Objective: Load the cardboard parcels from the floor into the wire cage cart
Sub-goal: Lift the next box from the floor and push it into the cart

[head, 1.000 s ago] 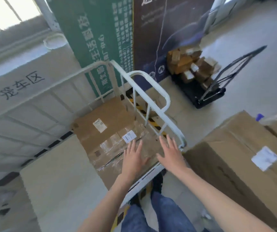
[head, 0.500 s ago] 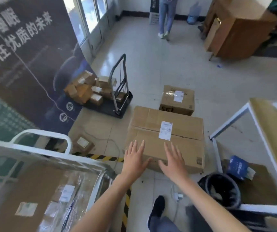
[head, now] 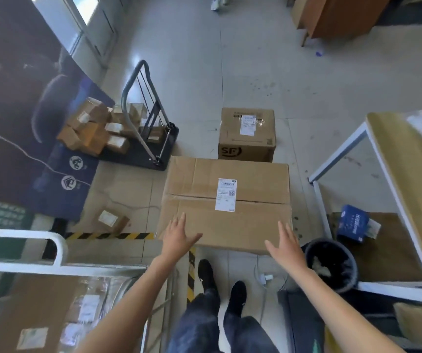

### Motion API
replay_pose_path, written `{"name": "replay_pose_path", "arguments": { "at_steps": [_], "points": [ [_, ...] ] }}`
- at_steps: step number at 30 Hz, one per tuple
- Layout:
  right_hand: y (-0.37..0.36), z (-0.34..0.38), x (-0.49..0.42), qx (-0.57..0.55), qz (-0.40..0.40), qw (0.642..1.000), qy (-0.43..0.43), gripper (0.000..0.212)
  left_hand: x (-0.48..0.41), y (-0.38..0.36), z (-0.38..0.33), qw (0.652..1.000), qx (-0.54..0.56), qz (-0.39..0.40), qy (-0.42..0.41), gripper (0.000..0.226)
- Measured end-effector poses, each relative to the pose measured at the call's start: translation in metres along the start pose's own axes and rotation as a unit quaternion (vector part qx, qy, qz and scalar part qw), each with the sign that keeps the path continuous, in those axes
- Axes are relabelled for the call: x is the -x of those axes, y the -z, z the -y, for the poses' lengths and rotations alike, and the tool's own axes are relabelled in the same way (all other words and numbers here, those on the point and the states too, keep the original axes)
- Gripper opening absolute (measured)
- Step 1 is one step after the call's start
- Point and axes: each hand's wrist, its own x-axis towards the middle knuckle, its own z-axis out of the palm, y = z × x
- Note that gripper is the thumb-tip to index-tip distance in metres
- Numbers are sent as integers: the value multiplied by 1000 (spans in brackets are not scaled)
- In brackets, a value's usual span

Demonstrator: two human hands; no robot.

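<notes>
- The left hand (head: 177,233) and right hand (head: 285,240), fingers spread and holding nothing, reach wide apart over the near corners of the big box (head: 255,179); whether they touch it cannot be told.
- The brown cardboard box lies on the tiled floor, a white label (head: 226,195) across its seam and an SF box (head: 247,135) just behind.
- The white wire cart (head: 59,253), at left, holds film-wrapped parcels (head: 52,314); a black trolley (head: 141,149) carries small cartons (head: 95,128).
- Half a second ago the hands were close together.
</notes>
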Motion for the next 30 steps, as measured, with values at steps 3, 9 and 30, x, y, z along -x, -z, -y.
{"name": "replay_pose_path", "arguments": {
  "at_steps": [3,9,30],
  "points": [
    [-1,-12,-25,10,1,999,-33,90,-29,7,26,999,12,-13,51,99],
    [-7,-31,-57,-137,-11,977,-165,114,-80,15,68,983,150,20,106,117],
    [-11,-44,-78,-393,-66,891,-216,88,-92,12,106,892,406,58,189,79]
  ]
}}
